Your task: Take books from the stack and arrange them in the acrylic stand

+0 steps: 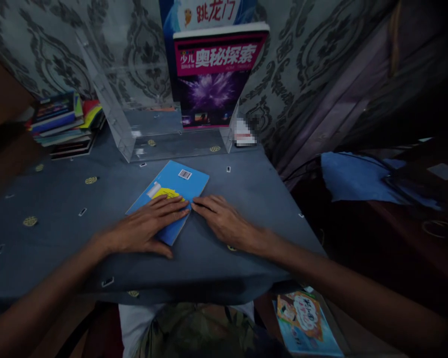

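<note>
A blue book (196,182) lies at an angle on the cloth-covered table, a barcode and a yellow patch on its upward cover. Across its lower part rests my left hand (149,223), fingers stretched flat and the thumb out past the near edge; the hand hides some of the cover. My right hand (224,219) is at the book's right edge, with its fingers drawn together and their tips pinched on that edge.
Behind the book stands a clear acrylic rack (112,119) holding a magenta-and-purple book (209,94) and a taller blue book (168,30). A stack of books (59,119) lies at the back left. Below the table's right front, a colourful book (306,323) lies lower down.
</note>
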`<state>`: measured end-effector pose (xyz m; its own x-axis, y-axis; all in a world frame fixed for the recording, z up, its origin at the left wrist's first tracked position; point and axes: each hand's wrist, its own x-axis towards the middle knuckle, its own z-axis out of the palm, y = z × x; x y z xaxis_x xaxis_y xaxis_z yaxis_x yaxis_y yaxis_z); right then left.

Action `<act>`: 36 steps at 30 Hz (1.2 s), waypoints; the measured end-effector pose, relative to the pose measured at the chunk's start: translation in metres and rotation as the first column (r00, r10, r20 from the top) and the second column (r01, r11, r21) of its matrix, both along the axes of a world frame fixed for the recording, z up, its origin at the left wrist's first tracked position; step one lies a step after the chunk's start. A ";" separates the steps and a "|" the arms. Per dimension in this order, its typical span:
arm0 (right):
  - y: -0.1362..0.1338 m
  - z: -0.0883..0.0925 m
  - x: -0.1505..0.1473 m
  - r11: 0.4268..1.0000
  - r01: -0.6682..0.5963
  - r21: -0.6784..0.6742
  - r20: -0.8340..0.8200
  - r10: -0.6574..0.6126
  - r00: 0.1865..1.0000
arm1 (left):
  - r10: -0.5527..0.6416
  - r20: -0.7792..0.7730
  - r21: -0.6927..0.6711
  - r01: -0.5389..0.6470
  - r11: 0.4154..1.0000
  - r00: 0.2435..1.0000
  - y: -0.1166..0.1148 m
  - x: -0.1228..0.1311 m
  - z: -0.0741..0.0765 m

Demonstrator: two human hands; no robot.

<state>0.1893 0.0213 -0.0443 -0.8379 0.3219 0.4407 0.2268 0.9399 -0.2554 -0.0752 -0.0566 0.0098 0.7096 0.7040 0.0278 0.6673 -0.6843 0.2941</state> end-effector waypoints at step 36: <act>0.052 0.006 -0.003 0.978 -0.071 -0.194 -0.096 0.053 0.994 | 0.211 0.076 0.295 -0.224 0.929 0.975 0.024 0.038 -0.020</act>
<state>0.1865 0.0733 -0.0386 -0.8190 0.3582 0.4482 0.1370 0.8807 -0.4534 -0.0370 -0.0326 -0.0102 0.5336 0.7952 0.2880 0.8012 -0.5844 0.1290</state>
